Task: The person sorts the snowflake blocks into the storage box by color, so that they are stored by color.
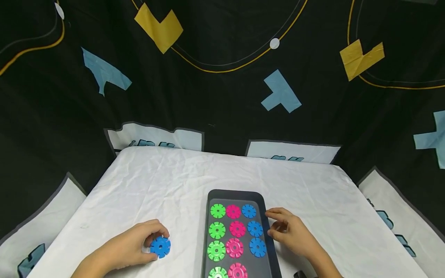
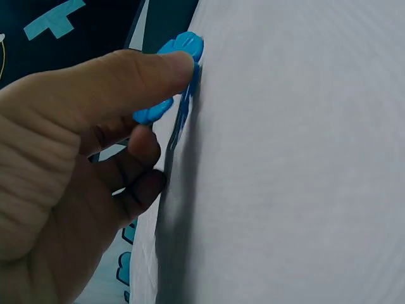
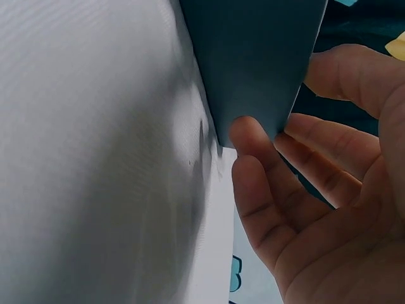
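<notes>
My left hand pinches a blue notched plastic disc between thumb and fingers, to the left of the dark grey tray. In the left wrist view, the thumb covers part of the blue disc, which is close over the white cloth. My right hand is at the tray's right side with its fingers loosely bent. In the right wrist view, fingertips rest at the tray's side wall. Inside the tray lie columns of green discs, pink discs and blue discs.
A white cloth covers the table. Behind it hangs a dark curtain with yellow and light blue tape pieces. A small black object shows at the bottom edge, near the right forearm. The tray's near end is out of the head view.
</notes>
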Motion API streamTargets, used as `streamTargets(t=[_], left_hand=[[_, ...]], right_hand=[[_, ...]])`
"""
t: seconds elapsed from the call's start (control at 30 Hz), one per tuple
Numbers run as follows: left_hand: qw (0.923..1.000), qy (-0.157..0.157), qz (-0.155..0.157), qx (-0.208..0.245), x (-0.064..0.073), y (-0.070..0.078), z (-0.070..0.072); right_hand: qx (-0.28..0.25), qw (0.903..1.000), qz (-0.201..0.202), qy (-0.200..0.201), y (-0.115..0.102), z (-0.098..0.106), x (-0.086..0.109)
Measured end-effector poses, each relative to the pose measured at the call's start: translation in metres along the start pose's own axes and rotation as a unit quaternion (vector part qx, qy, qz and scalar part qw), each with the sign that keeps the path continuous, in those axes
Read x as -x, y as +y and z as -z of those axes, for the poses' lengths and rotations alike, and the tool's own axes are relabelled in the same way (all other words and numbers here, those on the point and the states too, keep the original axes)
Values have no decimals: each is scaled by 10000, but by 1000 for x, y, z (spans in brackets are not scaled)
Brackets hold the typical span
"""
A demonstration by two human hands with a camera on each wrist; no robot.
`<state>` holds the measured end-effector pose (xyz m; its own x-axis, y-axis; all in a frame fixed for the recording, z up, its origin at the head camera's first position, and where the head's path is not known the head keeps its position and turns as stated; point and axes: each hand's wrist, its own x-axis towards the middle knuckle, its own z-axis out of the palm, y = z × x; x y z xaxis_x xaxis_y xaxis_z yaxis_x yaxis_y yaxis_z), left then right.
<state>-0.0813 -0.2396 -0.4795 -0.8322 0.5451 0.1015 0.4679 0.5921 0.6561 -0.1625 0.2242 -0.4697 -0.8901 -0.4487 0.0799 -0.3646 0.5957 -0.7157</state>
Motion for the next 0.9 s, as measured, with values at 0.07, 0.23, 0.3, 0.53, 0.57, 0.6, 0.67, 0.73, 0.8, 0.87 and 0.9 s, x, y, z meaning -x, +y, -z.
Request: streamTargets(t=[0.07,0.23,0.3,0.53,0.57,0.6,0.67,0.73,0.8,0.87,0.9], left_hand=[[10000,-28,-44,30,-1,0,0],[10000,-21,-35,27,-4,3,-1],[10000,20,-3,53,-6,4,-1],[9990,395,-193,20,-16,7,-2],[9986,459,-247,63,-18,8,-2],[9981,525,-302,109,-20,10,-2],[9967,653,-440,215,-26,13,-3],[9953,723,-548,349,-32,18,-3],[9939,733,-699,444,-40,24,-2],[9921,691,-918,511,-48,32,-2],[9910,653,-1041,526,-53,35,-2]], right_hand=[[-17,10000,7,-12,0,0,0],[-37,10000,-10,-8,1,0,1],[-33,10000,-19,3,1,0,1],[-57,10000,33,-39,1,0,0],[-59,10000,44,-48,1,0,0],[-62,10000,56,-53,1,0,0],[-65,9999,65,-56,1,0,0],[-82,9999,69,-55,1,0,-1],[-97,9999,70,-51,1,0,-1],[-124,9999,77,-54,1,0,-1],[-139,9999,78,-60,1,0,-1]])
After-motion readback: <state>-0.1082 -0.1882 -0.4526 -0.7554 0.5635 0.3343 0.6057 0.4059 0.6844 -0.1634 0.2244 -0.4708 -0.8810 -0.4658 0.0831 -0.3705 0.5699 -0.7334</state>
